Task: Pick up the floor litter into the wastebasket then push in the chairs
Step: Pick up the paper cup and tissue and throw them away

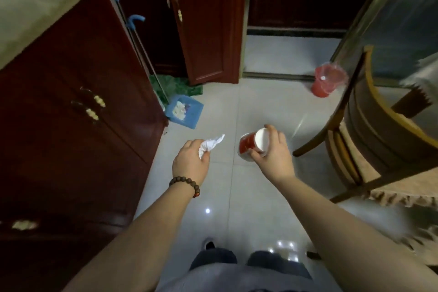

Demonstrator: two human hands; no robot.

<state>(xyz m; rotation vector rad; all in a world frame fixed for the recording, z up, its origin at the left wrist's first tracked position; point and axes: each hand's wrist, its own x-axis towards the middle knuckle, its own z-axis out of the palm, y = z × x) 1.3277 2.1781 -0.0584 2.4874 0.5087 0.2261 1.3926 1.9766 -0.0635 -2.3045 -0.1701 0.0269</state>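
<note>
My left hand (190, 157): pinches a crumpled white tissue (211, 144). My right hand (272, 149): grips a red-and-white paper cup (253, 142), lying on its side. Red plastic wastebasket with clear liner (328, 80): on the floor ahead and to the right, beside the wooden chair (369, 125); my right hand is nearer.

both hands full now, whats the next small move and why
Probably carry both pieces toward the red wastebasket ahead on the right, beside the chair. The left hand grips a crumpled tissue, the right hand holds a red paper cup, and neither is over the basket yet.
</note>
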